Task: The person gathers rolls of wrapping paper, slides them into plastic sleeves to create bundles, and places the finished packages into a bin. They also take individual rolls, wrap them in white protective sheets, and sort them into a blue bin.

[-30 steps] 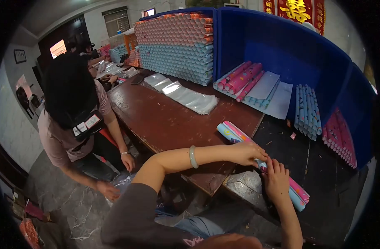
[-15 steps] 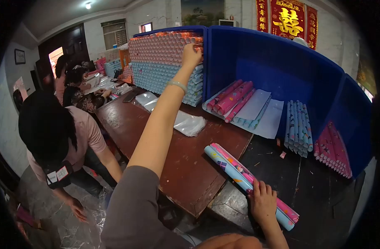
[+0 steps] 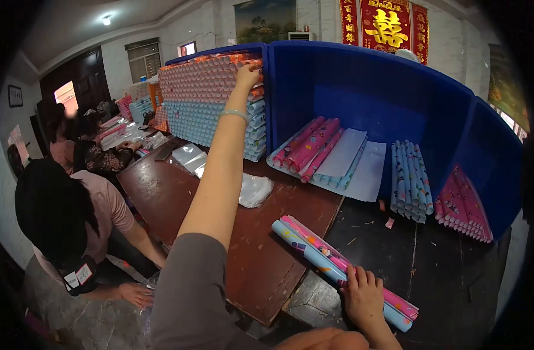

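Note:
My left hand (image 3: 249, 76) reaches far out to the top right end of a tall stack of paper rolls (image 3: 205, 81); its fingers are closed on an orange roll there, partly hidden by the hand. The stack is orange above and light blue below. On the dark table, my right hand (image 3: 363, 296) lies over a pink paper roll (image 3: 313, 238) and a light blue paper roll (image 3: 305, 252) side by side, fingers curled over them. Both rolls carry a colourful print.
A blue bin (image 3: 389, 87) on its side holds pink rolls (image 3: 307, 143), white-backed sheets, blue rolls (image 3: 410, 181) and more pink rolls (image 3: 462, 204). Clear plastic bags (image 3: 255, 191) lie on the brown table (image 3: 267, 256). A person (image 3: 74, 221) bends down at the left; others sit behind.
The view has shifted slightly, moving the stack left in the picture. My left hand stays at the stack's top corner, my right on the rolls. The bending person's hand has moved right.

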`<state>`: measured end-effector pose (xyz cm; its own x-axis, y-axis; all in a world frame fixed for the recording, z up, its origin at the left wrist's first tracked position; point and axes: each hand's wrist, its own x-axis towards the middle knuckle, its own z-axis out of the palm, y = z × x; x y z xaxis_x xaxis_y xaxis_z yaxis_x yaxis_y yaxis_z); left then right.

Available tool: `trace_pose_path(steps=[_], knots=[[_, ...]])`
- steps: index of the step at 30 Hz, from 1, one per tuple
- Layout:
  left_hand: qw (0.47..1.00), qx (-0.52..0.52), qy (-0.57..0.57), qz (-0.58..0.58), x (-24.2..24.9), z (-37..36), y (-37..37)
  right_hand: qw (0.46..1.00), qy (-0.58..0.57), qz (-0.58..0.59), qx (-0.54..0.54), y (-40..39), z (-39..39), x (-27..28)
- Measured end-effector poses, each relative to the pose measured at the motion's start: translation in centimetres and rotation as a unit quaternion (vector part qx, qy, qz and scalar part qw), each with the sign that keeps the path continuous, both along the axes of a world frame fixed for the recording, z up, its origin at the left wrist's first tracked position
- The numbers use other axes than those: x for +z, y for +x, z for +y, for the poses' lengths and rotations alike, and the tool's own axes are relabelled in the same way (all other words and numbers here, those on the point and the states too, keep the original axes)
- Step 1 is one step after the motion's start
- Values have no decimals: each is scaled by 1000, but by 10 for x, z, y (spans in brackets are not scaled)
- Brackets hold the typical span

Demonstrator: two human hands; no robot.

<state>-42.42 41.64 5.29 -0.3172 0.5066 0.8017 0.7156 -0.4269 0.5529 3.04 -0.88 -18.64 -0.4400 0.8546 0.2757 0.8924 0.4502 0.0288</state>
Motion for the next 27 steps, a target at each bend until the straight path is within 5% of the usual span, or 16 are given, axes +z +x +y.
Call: trace_pose_path(steps=[3, 8, 13, 18, 21, 23, 24, 25, 27], knots=[[993, -63, -76, -70, 3, -29, 7, 1000, -1, -6, -1, -1, 1, 1], [991, -63, 63, 102, -16, -46, -29, 1000, -14, 10, -10, -3, -2, 4], [973, -44, 225, 38, -33, -114, -31, 1000, 9, 7, -2, -2, -2, 1], [962, -39, 268, -20, -27, -149, -40, 1000, 14, 8, 0, -1, -2, 0], [953, -6, 291, 84, -9, -163, -40, 1000, 16, 6, 1, -1, -3, 0], [893, 160, 388, 164, 14, -171, -31, 1000, 16, 14, 1, -2, -4, 3], [894, 171, 364, 196, 26, -169, -31, 1000, 15, 15, 0, -2, -4, 4], [951, 144, 192, 192, 40, -159, -34, 1000, 18, 15, 1, -2, -4, 4], [971, 134, -69, 183, 63, -156, -24, 1000, 22, 17, 1, -2, -4, 2]])
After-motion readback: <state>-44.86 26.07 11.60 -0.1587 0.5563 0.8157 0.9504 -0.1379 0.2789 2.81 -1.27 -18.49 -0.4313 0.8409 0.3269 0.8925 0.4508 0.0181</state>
